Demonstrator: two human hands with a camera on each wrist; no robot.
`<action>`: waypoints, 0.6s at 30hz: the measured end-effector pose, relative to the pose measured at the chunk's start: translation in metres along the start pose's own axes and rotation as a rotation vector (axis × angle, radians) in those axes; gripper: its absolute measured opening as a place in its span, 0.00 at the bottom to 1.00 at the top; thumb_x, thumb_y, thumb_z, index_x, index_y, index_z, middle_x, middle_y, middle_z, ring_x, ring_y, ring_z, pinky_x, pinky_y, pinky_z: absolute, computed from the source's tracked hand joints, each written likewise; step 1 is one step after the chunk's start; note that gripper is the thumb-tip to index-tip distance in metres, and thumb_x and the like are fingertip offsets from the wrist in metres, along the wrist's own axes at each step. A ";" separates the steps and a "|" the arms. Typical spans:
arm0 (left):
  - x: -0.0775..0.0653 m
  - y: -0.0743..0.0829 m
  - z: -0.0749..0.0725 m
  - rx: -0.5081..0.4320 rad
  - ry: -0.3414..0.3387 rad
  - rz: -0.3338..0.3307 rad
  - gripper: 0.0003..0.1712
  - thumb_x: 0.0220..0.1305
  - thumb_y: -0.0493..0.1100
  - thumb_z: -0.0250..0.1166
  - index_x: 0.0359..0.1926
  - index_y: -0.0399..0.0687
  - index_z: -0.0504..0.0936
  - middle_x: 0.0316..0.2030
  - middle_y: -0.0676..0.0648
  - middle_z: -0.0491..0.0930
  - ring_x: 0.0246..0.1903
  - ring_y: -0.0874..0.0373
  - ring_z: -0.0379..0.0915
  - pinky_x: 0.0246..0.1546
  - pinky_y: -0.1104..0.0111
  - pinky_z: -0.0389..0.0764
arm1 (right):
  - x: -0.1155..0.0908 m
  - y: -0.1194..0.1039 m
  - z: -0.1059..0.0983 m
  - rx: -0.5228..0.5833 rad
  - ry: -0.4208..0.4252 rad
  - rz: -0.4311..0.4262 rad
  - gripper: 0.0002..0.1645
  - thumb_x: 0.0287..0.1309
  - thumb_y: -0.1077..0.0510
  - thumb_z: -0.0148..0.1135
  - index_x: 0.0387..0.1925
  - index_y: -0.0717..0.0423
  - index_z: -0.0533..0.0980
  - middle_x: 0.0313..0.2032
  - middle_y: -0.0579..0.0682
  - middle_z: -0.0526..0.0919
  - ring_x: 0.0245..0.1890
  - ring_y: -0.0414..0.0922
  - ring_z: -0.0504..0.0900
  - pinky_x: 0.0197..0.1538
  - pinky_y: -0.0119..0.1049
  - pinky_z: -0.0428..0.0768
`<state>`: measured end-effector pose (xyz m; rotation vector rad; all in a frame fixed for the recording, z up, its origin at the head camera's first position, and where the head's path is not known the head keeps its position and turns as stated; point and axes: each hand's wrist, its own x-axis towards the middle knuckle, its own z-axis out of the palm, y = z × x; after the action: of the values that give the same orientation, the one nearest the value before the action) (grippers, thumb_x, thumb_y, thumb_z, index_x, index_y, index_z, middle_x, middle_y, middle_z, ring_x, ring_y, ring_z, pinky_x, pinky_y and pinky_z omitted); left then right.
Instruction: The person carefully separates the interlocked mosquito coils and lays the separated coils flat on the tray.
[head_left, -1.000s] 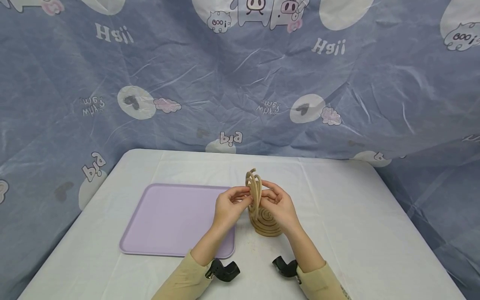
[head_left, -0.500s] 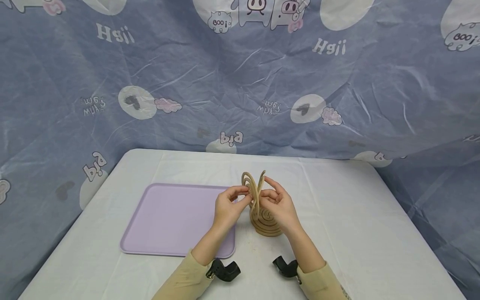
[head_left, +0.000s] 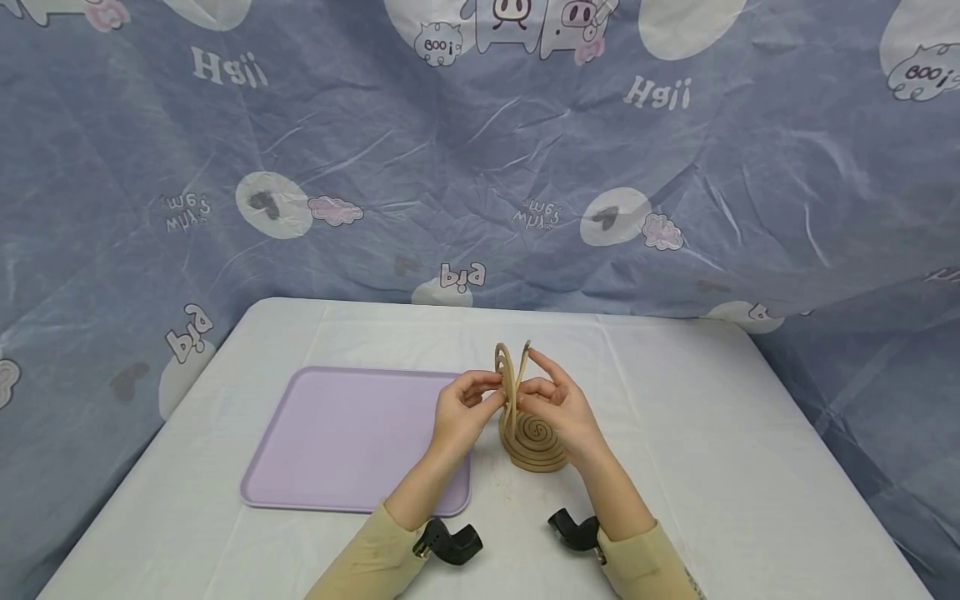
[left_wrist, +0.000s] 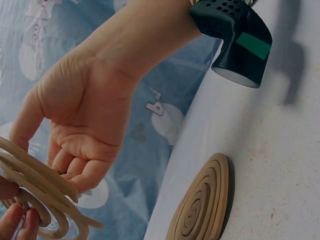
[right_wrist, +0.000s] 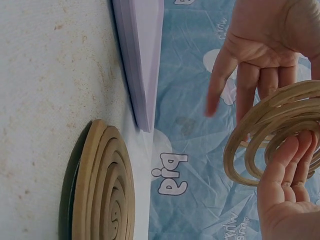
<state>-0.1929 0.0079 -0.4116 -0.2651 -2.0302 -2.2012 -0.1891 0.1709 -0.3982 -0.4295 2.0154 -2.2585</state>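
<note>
Above the table, both hands hold tan mosquito coils, two spirals standing on edge and splayed into a V. My left hand pinches the left spiral between thumb and fingers. My right hand grips the other side, its index finger stretched up along the right-hand loop. In the left wrist view the loops look partly interleaved, with the right hand behind them. Fingers cover part of the spirals. Just below the hands, a stack of similar coils lies flat on the table.
A lilac tray lies on the white-covered table, left of the stack. Black wrist cameras, one on the left and one on the right, stick inward from the sleeves. Patterned blue cloth hangs behind.
The held spirals went from bunched together to splayed apart at the top. The right index finger has stretched upward with the right loop. The tray and the stack have stayed put.
</note>
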 end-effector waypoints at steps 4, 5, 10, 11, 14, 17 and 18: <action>0.000 0.001 0.001 -0.028 0.011 -0.006 0.11 0.54 0.31 0.67 0.40 0.34 0.82 0.39 0.42 0.82 0.44 0.51 0.77 0.47 0.59 0.76 | 0.000 0.001 0.000 -0.007 0.002 -0.012 0.39 0.57 0.70 0.57 0.69 0.60 0.54 0.34 0.45 0.82 0.37 0.41 0.81 0.43 0.33 0.79; 0.000 0.001 0.001 -0.033 0.014 -0.009 0.10 0.54 0.30 0.67 0.40 0.33 0.81 0.39 0.41 0.82 0.44 0.50 0.77 0.46 0.61 0.77 | 0.000 0.001 0.000 -0.013 0.004 -0.015 0.38 0.57 0.70 0.58 0.68 0.61 0.55 0.35 0.44 0.82 0.38 0.41 0.81 0.44 0.33 0.79; -0.004 0.018 0.000 -0.044 0.000 -0.022 0.10 0.54 0.29 0.65 0.39 0.27 0.80 0.39 0.37 0.82 0.44 0.47 0.77 0.41 0.69 0.79 | 0.000 0.003 -0.001 -0.066 0.014 -0.019 0.35 0.58 0.68 0.59 0.66 0.62 0.60 0.35 0.43 0.82 0.41 0.41 0.80 0.46 0.33 0.77; -0.005 0.022 0.000 -0.042 -0.007 -0.023 0.10 0.55 0.29 0.65 0.39 0.26 0.79 0.39 0.37 0.82 0.44 0.46 0.77 0.41 0.69 0.79 | 0.000 0.003 -0.001 -0.075 0.014 -0.017 0.34 0.58 0.68 0.59 0.65 0.61 0.61 0.35 0.43 0.82 0.41 0.41 0.80 0.46 0.33 0.77; -0.008 0.031 0.000 -0.033 -0.023 -0.018 0.10 0.55 0.29 0.65 0.39 0.25 0.79 0.38 0.35 0.81 0.43 0.44 0.78 0.41 0.70 0.79 | 0.000 0.004 -0.003 -0.097 0.003 -0.007 0.33 0.58 0.66 0.60 0.65 0.62 0.62 0.35 0.42 0.82 0.42 0.40 0.79 0.46 0.34 0.76; -0.009 0.033 -0.001 -0.018 -0.034 -0.011 0.10 0.55 0.29 0.65 0.39 0.26 0.80 0.37 0.35 0.82 0.41 0.46 0.78 0.40 0.71 0.78 | 0.001 0.006 -0.004 -0.097 -0.006 0.001 0.33 0.58 0.67 0.60 0.64 0.63 0.63 0.34 0.42 0.81 0.41 0.40 0.78 0.44 0.33 0.76; -0.009 0.033 -0.001 -0.016 -0.036 -0.008 0.10 0.55 0.29 0.65 0.39 0.26 0.80 0.37 0.35 0.82 0.40 0.46 0.78 0.39 0.71 0.78 | 0.001 0.006 -0.005 -0.095 -0.006 0.001 0.33 0.57 0.67 0.60 0.64 0.63 0.63 0.34 0.43 0.80 0.40 0.41 0.78 0.44 0.33 0.76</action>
<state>-0.1771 0.0043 -0.3815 -0.3010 -2.0366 -2.2340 -0.1925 0.1744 -0.4046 -0.4413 2.1263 -2.1644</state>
